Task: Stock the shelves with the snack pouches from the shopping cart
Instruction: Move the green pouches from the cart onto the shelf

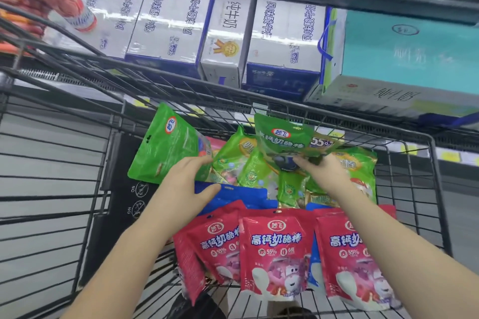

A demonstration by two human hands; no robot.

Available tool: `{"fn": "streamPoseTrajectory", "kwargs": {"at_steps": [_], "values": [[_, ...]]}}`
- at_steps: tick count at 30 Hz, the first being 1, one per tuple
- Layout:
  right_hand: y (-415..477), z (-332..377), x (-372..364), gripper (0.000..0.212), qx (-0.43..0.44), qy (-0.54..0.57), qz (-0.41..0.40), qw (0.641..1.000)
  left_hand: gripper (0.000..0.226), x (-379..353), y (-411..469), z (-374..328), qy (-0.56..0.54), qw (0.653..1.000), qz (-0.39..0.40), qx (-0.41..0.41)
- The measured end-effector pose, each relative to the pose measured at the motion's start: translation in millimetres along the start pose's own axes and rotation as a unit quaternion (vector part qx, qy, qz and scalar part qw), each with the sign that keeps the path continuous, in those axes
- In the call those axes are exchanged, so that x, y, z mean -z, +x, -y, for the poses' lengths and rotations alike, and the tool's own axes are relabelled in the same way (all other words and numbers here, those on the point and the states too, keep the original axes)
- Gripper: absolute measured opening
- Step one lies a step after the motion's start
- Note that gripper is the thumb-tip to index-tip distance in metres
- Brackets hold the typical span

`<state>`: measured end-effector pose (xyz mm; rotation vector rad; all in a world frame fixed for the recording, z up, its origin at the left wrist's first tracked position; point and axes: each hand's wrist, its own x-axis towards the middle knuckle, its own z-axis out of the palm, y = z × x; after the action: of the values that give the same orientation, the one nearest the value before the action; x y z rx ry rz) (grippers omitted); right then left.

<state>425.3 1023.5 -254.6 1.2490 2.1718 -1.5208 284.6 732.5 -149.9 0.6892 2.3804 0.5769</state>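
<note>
Green pouches [285, 134] are being gripped by the left hand [190, 179] and right hand [322, 171]; most stock is sitting unshelved in the shopping cart [363, 123].

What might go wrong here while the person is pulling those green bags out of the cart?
1. The right hand pinches the raised green pouch only by its lower edge, so it may slip and drop back onto the pile.
2. That pouch is up near the cart's wire rim and could snag on it.
3. The red pouches stand loosely at the near end, right under the reach, so a brush might topple them.
</note>
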Motion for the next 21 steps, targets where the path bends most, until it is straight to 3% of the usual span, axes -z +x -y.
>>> {"fn": "streamPoseTrajectory", "kwargs": {"at_steps": [4, 8, 11, 13, 16, 19, 21], "values": [[-16.9, 1.8, -1.4, 0.007, 0.017, 0.007, -0.017, 1.000, 0.054, 7.6, -17.1, 20.7, -0.010, 0.997, -0.034, 0.066], [-39.9, 16.0, -2.4, 0.019, 0.038, 0.035, -0.011, 0.999, 0.054, 10.7, -29.1, 40.6, -0.018, 0.986, -0.054, 0.154], [-57.5, 33.5, -1.3, 0.005, 0.056, 0.055, -0.010, 0.997, 0.066, 7.7, -29.6, 51.6, -0.046, 0.969, -0.037, 0.239], [-63.7, 37.9, -2.0, 0.004, 0.064, 0.059, -0.008, 0.996, 0.072, 3.4, -24.3, 56.2, -0.108, 0.950, -0.040, 0.290], [-69.5, 41.0, -2.4, 0.009, 0.068, 0.061, 0.003, 0.996, 0.063, -8.0, -11.1, 61.6, -0.228, 0.911, -0.067, 0.336], [-73.8, 42.1, -3.9, 0.011, 0.074, 0.051, 0.011, 0.996, 0.021, -21.5, -1.4, 59.2, -0.322, 0.866, -0.116, 0.365], [-75.4, 39.4, -3.7, 0.010, 0.088, 0.051, 0.014, 0.995, 0.038, -31.4, 4.0, 59.3, -0.332, 0.859, -0.135, 0.366]]}}
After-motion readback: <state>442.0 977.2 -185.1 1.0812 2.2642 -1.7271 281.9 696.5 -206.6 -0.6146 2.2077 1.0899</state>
